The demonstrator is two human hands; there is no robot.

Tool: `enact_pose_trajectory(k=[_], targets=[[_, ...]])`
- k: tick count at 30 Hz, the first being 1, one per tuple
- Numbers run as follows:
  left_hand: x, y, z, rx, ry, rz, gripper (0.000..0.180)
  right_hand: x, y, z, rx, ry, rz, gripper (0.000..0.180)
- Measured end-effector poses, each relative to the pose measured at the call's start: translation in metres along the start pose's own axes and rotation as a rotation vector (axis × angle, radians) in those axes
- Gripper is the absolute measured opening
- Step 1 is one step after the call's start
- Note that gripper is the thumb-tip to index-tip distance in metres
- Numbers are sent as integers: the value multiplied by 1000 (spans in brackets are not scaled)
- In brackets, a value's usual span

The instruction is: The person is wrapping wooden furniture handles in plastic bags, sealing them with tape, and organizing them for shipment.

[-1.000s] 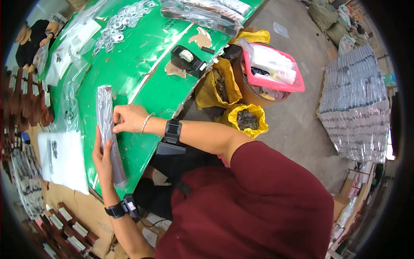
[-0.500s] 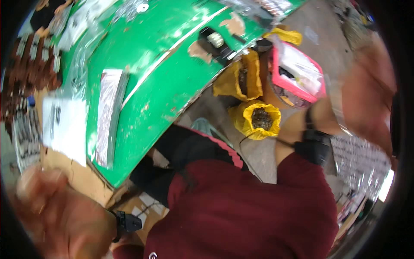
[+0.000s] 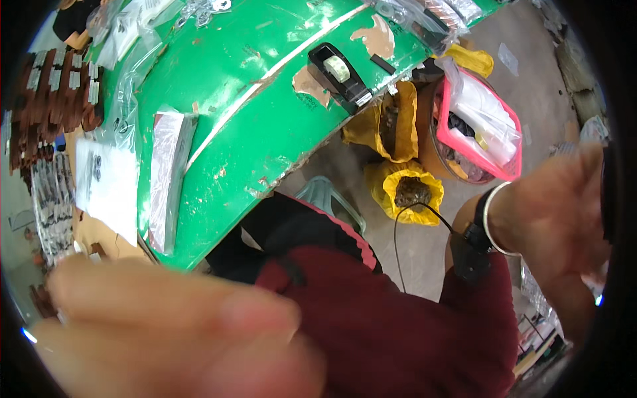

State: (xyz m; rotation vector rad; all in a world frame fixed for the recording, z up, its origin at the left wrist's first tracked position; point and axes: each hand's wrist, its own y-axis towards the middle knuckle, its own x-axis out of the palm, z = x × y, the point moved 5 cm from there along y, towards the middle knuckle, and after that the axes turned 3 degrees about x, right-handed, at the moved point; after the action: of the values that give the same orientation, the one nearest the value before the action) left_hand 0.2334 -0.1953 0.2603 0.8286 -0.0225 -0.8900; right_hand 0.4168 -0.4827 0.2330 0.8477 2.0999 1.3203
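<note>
My left hand (image 3: 179, 325) is raised very close at the lower left, large and blurred. Its fingers stretch out to the right with nothing visible in them. At the right rim my right hand (image 3: 554, 222) is lifted too, palm partly in sight, its fingertips cut off or lost at the dark edge. A pale bangle (image 3: 490, 222) and a black wrist strap (image 3: 472, 252) with a cable circle the right wrist. Neither hand touches the green table (image 3: 265, 139). Beyond the left hand lies a long plastic-wrapped packet (image 3: 167, 179), close to the table's near left edge.
A black tape dispenser (image 3: 338, 76) stands near the table's right edge. Below that edge are yellow sacks (image 3: 391, 176) with small parts and a drum (image 3: 431, 142) topped by a pink-rimmed bag (image 3: 517, 156). Brown stacked pieces (image 3: 60, 99) and clear plastic sheets (image 3: 106, 182) sit left.
My left hand has come up and rightward, much closer to the view, covering the table's near corner. My right hand has come lower, its wrist and bangle now showing clearly.
</note>
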Motion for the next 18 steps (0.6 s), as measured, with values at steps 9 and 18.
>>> enact_pose_trajectory(k=[9,18], targets=[[97,-35,-109,-508,-193,-512,28,55,-125,93,667,-320,352,28],[99,-69,-163,-511,-417,-942,31,72,-174,109,907,-28,60,12]])
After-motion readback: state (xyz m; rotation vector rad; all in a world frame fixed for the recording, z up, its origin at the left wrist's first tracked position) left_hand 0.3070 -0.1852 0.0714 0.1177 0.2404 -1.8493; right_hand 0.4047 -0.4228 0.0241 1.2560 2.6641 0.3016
